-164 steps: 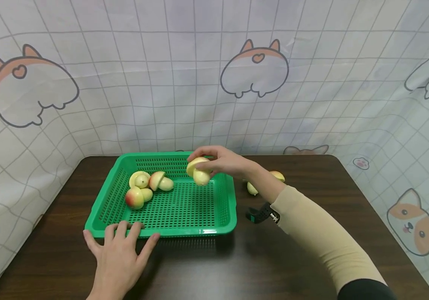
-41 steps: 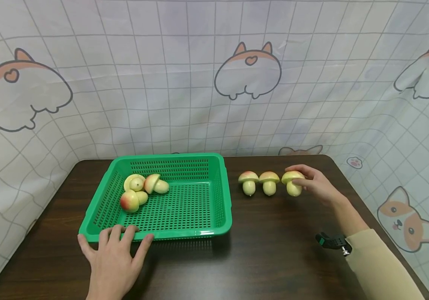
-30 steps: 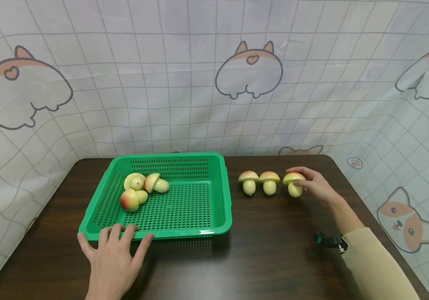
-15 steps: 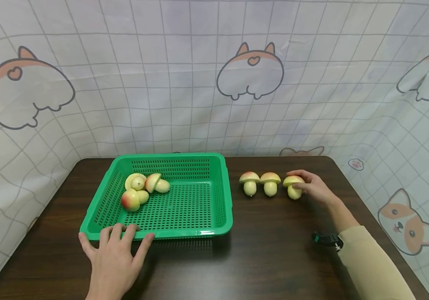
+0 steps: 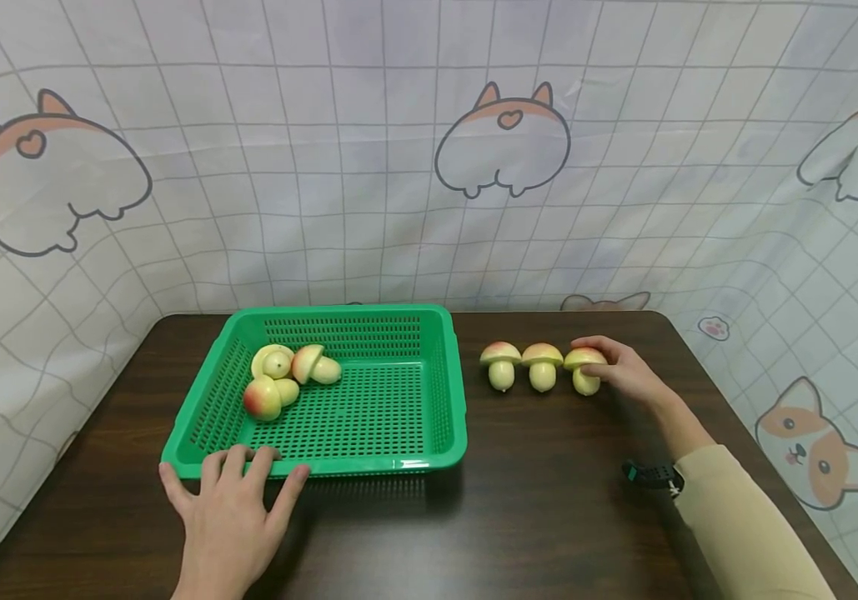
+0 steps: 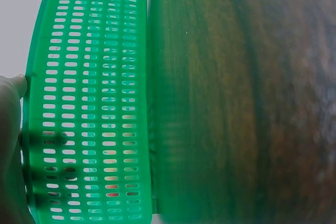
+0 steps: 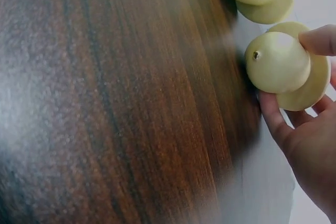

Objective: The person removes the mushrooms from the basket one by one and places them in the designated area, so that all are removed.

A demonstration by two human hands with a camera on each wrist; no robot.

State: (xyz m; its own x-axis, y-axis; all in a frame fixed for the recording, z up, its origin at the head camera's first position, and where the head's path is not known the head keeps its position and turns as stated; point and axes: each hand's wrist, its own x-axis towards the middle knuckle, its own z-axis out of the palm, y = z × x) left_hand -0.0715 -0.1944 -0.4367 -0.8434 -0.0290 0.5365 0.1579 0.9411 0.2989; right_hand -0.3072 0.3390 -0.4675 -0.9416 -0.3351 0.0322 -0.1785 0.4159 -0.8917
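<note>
On the right of the table, my right hand [image 5: 627, 372] holds a toy mushroom [image 5: 584, 368] with a reddish-yellow cap and pale stalk. Thumb and fingers grip it from its right side; the right wrist view shows the rounded end of its stalk [image 7: 275, 61]. This mushroom ends a row with a middle mushroom [image 5: 543, 367] and a left mushroom [image 5: 501, 365], caps toward the wall. Relaxed and spread, the fingers of my left hand [image 5: 229, 521] rest over the front rim of a green plastic basket [image 5: 368, 467]. Three more mushrooms lie in its left part, one being a mushroom [image 5: 271, 398] with a red cap.
A dark wooden table [image 5: 549, 517] carries everything. Behind it and along both sides hangs a white grid-patterned cloth [image 5: 398, 208] with corgi drawings. The basket's slotted wall [image 6: 89, 98] fills the left of the left wrist view. A black strap [image 5: 649, 475] hangs at the right wrist.
Earlier my right hand held a mushroom over the basket; now it holds one at the row's right end. Within the last second that mushroom shifted slightly left, narrowing the gap. My left hand stayed.
</note>
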